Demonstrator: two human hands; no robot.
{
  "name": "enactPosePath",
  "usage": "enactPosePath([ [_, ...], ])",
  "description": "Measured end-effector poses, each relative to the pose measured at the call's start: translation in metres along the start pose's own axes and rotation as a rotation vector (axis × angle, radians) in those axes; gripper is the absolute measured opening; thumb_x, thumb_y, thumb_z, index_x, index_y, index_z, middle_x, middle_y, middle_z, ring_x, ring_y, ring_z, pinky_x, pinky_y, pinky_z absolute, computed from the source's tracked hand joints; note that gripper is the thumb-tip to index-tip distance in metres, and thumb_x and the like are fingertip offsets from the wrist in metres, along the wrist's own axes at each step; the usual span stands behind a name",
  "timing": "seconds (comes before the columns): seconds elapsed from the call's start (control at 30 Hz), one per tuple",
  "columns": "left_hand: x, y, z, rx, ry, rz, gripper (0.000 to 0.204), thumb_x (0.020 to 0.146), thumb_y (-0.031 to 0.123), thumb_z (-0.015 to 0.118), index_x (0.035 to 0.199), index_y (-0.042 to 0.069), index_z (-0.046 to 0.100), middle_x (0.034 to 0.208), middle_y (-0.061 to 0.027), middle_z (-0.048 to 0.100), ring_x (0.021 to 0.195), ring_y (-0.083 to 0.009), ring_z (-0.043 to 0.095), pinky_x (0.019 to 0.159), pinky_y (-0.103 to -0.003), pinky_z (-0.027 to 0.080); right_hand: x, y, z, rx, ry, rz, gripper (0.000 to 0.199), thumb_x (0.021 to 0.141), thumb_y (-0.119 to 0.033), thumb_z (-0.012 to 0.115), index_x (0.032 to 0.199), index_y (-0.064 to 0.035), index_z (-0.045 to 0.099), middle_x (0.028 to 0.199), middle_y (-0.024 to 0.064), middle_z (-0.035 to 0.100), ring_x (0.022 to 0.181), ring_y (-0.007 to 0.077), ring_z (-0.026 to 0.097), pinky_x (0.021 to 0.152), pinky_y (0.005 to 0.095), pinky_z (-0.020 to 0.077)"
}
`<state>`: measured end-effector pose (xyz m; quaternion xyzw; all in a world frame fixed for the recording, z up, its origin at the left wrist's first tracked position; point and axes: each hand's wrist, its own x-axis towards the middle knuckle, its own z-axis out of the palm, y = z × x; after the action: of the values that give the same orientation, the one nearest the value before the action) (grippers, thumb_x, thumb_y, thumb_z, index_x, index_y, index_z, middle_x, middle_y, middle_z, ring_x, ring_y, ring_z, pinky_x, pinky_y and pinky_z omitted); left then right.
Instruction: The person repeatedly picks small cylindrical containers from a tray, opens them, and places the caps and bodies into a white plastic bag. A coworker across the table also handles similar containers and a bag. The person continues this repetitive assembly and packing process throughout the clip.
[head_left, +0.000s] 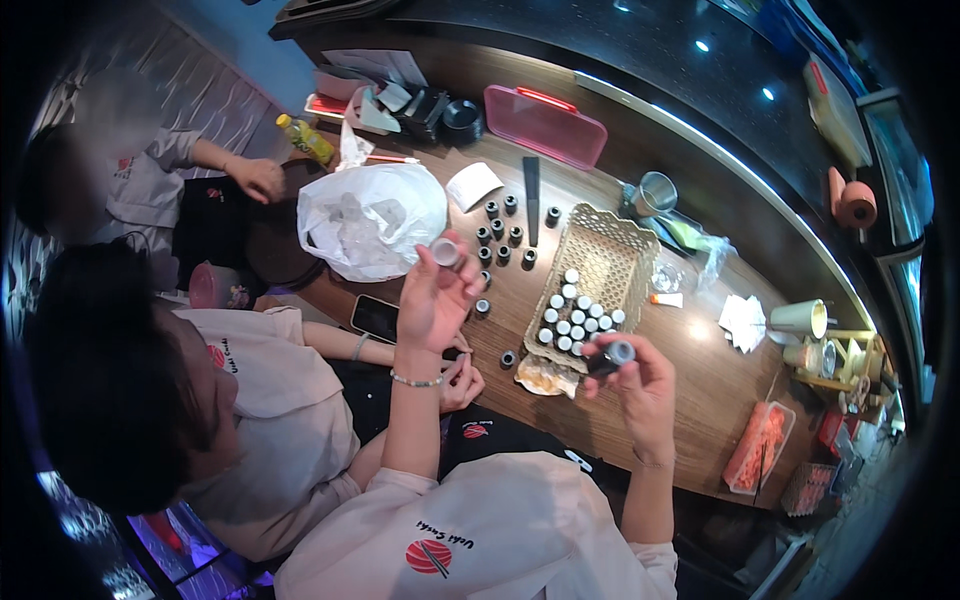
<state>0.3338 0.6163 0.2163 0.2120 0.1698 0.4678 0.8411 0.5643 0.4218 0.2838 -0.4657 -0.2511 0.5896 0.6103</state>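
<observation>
While the left hand [437,292] is pinching a small round cap [444,251], the right hand [640,380] is gripping a little dark bottle [610,356] near the woven basket [640,240] on the counter [690,390].

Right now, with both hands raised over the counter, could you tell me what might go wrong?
The left hand pinches a small cap by its fingertips; it could slip and drop among the loose black bottles below. The right hand holds a small black bottle tilted, so any contents might spill onto the wooden counter. A co-worker's hand lies close beside, so elbows may bump.
</observation>
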Motion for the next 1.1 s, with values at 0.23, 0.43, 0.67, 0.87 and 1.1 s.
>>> enactPosePath([
  [0.23,-0.023,-0.014,0.099,0.821,-0.310,0.183,0.040,0.100,0.024,0.073,0.130,-0.002,0.072,0.119,-0.0140,0.067,0.105,-0.0200,0.065,0.091,-0.032,0.054,0.009,-0.014,0.040,-0.173,0.011,-0.050,0.045,0.096,-0.005,0.077,0.138,0.0034,0.063,0.115,0.0084,0.070,0.095,0.0121,0.067,0.081,0.0284,0.0568],
  [0.43,-0.026,-0.002,0.125,1.067,-0.505,0.301,0.044,0.085,-0.005,0.078,0.128,0.007,0.077,0.118,-0.0125,0.070,0.103,-0.0192,0.066,0.088,-0.032,0.054,0.005,-0.032,0.041,-0.561,0.036,-0.362,0.043,0.088,-0.007,0.084,0.128,0.0024,0.070,0.108,0.0107,0.071,0.087,0.0157,0.070,0.077,0.0293,0.0560],
  [0.67,-0.033,-0.002,0.141,1.205,-0.583,0.457,0.055,0.066,-0.012,0.080,0.119,0.003,0.081,0.113,-0.0169,0.072,0.099,-0.0243,0.067,0.086,-0.034,0.055,-0.009,-0.042,0.047,-0.699,0.118,-0.433,0.041,0.087,-0.005,0.084,0.125,0.0021,0.072,0.107,0.0129,0.072,0.086,0.0195,0.071,0.075,0.0309,0.0574],
  [0.87,-0.035,-0.015,0.134,1.028,-0.531,0.488,0.051,0.070,-0.008,0.082,0.118,0.011,0.083,0.111,-0.0098,0.076,0.093,-0.0202,0.066,0.081,-0.032,0.052,-0.017,-0.038,0.052,-0.568,0.128,-0.408,0.040,0.087,-0.004,0.082,0.126,0.0029,0.071,0.107,0.0125,0.073,0.088,0.0181,0.072,0.075,0.0302,0.0581],
  [1.1,-0.037,-0.009,0.140,1.000,-0.534,0.417,0.044,0.073,-0.006,0.085,0.115,0.009,0.083,0.111,-0.0106,0.077,0.090,-0.0183,0.066,0.078,-0.030,0.053,-0.024,-0.046,0.051,-0.565,0.104,-0.354,0.039,0.087,-0.002,0.082,0.124,0.0028,0.071,0.106,0.0117,0.073,0.090,0.0168,0.072,0.076,0.0303,0.0591],
])
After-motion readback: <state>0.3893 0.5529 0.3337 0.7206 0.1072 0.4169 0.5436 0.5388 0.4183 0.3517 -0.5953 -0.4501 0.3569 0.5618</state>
